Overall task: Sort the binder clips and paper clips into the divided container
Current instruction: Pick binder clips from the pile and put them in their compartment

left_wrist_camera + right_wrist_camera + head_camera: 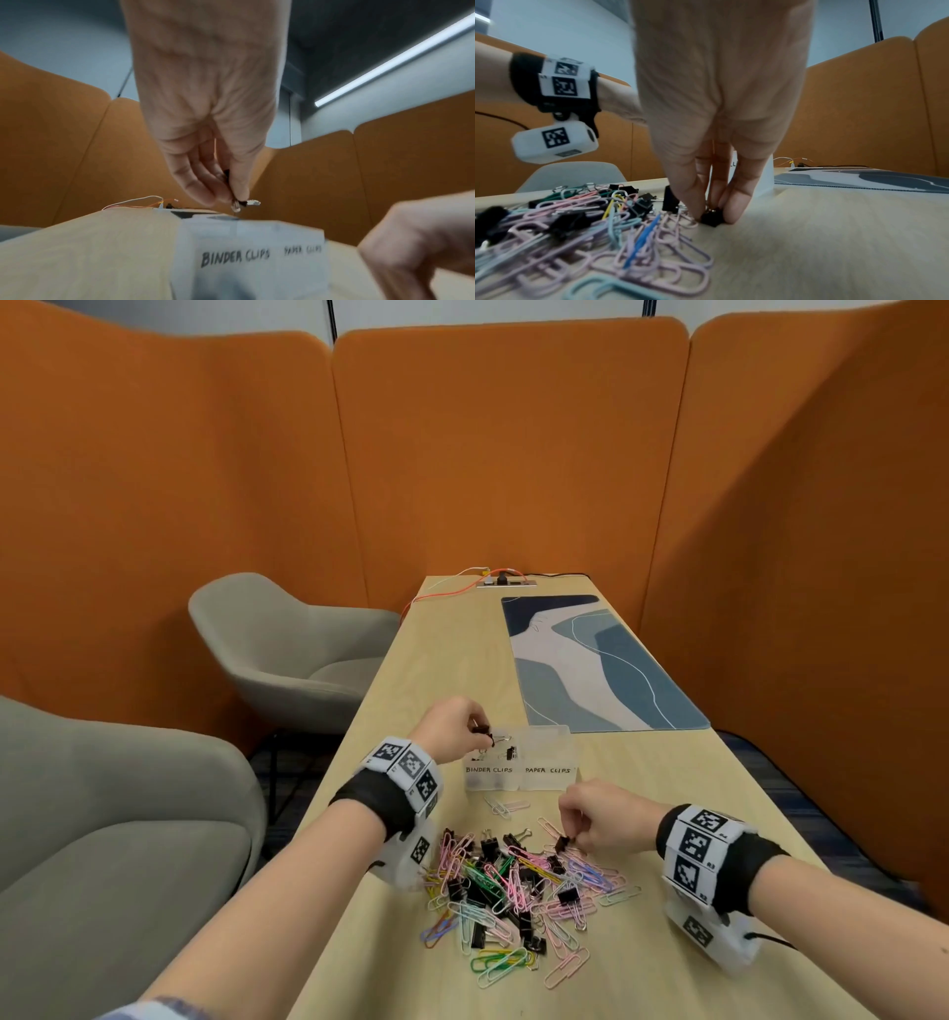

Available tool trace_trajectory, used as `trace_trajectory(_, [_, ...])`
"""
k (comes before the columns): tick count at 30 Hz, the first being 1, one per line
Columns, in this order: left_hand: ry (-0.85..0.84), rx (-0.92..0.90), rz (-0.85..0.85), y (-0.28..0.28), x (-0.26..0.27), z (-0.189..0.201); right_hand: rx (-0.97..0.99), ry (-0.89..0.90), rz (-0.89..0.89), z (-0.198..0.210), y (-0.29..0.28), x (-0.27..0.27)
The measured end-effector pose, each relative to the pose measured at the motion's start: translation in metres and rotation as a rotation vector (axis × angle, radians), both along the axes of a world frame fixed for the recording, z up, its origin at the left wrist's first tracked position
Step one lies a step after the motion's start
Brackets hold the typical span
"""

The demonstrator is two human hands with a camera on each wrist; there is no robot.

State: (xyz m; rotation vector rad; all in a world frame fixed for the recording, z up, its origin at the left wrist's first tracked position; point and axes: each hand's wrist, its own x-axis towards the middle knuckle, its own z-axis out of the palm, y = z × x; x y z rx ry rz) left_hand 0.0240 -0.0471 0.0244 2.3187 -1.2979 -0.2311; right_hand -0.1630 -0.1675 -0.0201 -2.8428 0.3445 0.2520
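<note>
A clear divided container stands on the table, labelled BINDER CLIPS on its left half and PAPER CLIPS on its right half. My left hand pinches a black binder clip just above the left compartment; the same binder clip hangs under my fingertips in the left wrist view. A few binder clips lie inside that compartment. My right hand pinches another black binder clip at the right edge of the mixed pile of coloured paper clips and black binder clips.
A blue patterned mat lies on the far right of the wooden table. Cables and a power strip sit at the far end. Grey chairs stand to the left. Two loose paper clips lie before the container.
</note>
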Motion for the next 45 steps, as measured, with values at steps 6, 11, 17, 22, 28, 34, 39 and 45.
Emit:
trace_trajectory(6, [-0.103,0.078,-0.002,-0.02,0.001,-0.016,0.062,-0.008,-0.048,-0.001,-0.004,-0.001])
trace_trajectory(11, [-0.091,0.082,-0.001,-0.019,0.006,-0.024,0.119,-0.006,-0.09,-0.004,-0.007,-0.002])
trace_trajectory(17, [-0.116,-0.077,-0.014,0.013,0.004,-0.011,0.192,-0.016,-0.155,-0.003,-0.011,0.0])
trace_trajectory(22, [-0.088,-0.037,-0.093,0.041,-0.002,-0.013,0.398,-0.027,-0.247,0.006,-0.015,0.0])
trace_trajectory(28, [-0.052,0.163,-0.147,0.061,-0.001,-0.026,0.726,-0.275,-0.368,0.045,-0.018,0.028])
trace_trajectory(34, [0.03,0.235,-0.261,0.057,-0.023,-0.038,0.499,-0.381,-0.471,0.046,-0.002,0.093])
trace_trajectory(39, [0.042,0.286,-0.338,0.049,-0.037,-0.047,0.358,-0.359,-0.484,0.036,0.008,0.111])
trace_trajectory(45, [0.013,0.332,-0.335,0.044,-0.041,-0.046,0.19,-0.325,-0.226,0.042,0.026,0.082])
